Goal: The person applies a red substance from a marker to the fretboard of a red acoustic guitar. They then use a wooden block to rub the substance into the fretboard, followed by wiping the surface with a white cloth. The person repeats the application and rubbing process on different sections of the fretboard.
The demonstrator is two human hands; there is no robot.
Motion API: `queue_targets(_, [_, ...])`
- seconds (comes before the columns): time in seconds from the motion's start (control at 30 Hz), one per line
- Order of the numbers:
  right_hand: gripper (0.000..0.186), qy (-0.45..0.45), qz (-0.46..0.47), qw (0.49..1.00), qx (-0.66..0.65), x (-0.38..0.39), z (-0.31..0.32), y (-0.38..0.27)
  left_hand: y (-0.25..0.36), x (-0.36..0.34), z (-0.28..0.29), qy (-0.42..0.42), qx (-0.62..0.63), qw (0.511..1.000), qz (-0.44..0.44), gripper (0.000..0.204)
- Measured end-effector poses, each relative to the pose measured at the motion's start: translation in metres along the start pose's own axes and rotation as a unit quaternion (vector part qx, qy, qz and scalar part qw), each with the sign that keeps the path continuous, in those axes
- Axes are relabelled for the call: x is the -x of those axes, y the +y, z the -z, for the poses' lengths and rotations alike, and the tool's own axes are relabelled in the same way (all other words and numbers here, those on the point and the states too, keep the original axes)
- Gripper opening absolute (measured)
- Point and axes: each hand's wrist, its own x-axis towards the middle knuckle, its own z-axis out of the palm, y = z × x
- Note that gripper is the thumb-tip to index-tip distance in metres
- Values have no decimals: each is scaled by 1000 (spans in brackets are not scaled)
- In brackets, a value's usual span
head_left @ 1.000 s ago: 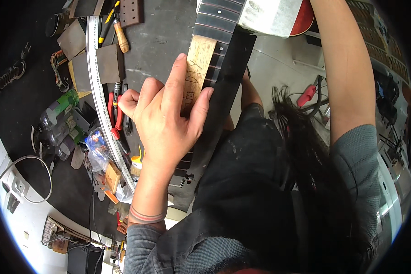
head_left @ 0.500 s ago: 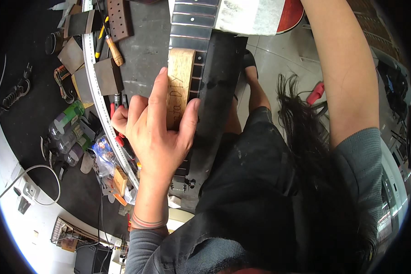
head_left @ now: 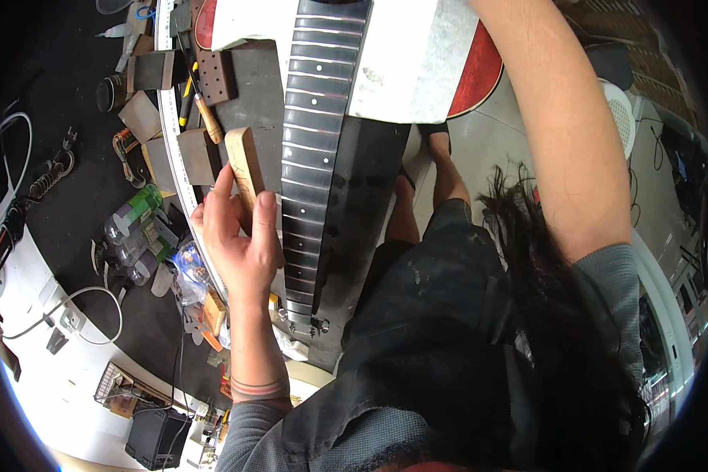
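My left hand [head_left: 240, 244] grips a pale wooden block [head_left: 242, 153] with writing on its side. Thumb and fingers close round the block, which is held tilted just left of the guitar neck, apart from the frets. The dark fretboard [head_left: 315, 134] with its metal frets runs from the top of the view down to the headstock [head_left: 299, 318]. White covering [head_left: 409, 55] hides most of the guitar body [head_left: 480, 71], leaving red edges bare. My right arm [head_left: 558, 118] reaches up past the body, and its hand is beyond the top edge.
Left of the neck, a long metal ruler [head_left: 170, 118] curves across the dark bench. Around it lie a wooden-handled tool [head_left: 210, 122], a brown block with holes [head_left: 215, 75], grey blocks [head_left: 199, 157], plastic bottles [head_left: 134, 216] and a coiled cable [head_left: 55, 161].
My left hand has lifted the wooden block off the fretboard and carried it left, baring the frets. More of the guitar body now shows. My right hand stays out of view.
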Motion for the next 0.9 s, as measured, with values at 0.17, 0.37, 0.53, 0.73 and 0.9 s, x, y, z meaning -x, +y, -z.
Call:
queue_targets(0.17, [64, -24, 3, 1000, -5, 1, 16, -8, -30, -15, -23, -15, 15, 998, 55, 54])
queue_targets(0.37, [65, -45, 8, 999, -12, -7, 13, -13, -36, -25, -26, -51, -133, 988, -55, 44])
queue_targets(0.53, [64, -65, -26, 997, -39, -11, 42, -19, -79, 36, 15, 82, 23, 987, 138, 20])
queue_targets(0.73, [32, 74, -22, 973, -218, -9, 49, -34, -113, 105, 37, 0, -115, 982, 150, 16])
queue_targets(0.9, [25, 55, 31, 970, -235, 22, 79, -34, -124, 92, 25, 24, -147, 975, 167, 18])
